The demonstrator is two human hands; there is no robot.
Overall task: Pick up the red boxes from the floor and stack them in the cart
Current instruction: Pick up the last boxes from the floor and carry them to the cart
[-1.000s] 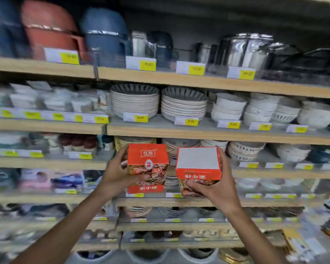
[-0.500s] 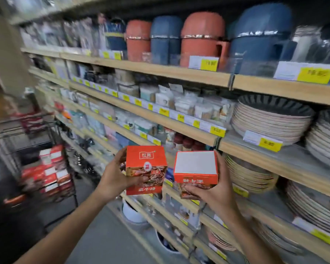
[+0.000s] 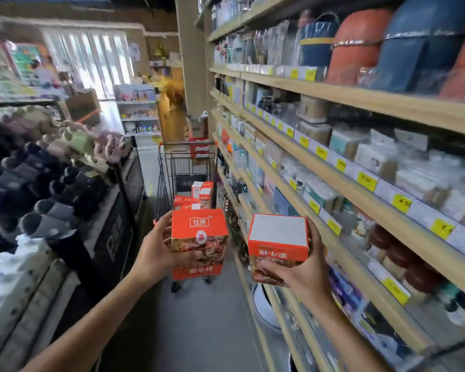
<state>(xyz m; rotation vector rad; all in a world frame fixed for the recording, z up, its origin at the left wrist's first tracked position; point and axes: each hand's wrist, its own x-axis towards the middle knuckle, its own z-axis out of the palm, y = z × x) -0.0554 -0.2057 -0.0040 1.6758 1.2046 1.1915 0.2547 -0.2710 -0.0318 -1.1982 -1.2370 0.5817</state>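
head: red box in left grip

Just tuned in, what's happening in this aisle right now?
A person stands in a shop aisle holding two red boxes, one in each hand. The left hand grips a box with its printed red top up; the right hand grips a box with a white face up. The wire cart stands ahead beside the shelves, with more red boxes already stacked inside.

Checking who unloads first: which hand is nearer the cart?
Left. The left hand with its red box sits right below the cart in view; the right hand, gripping the white-topped box, is off toward the shelves.
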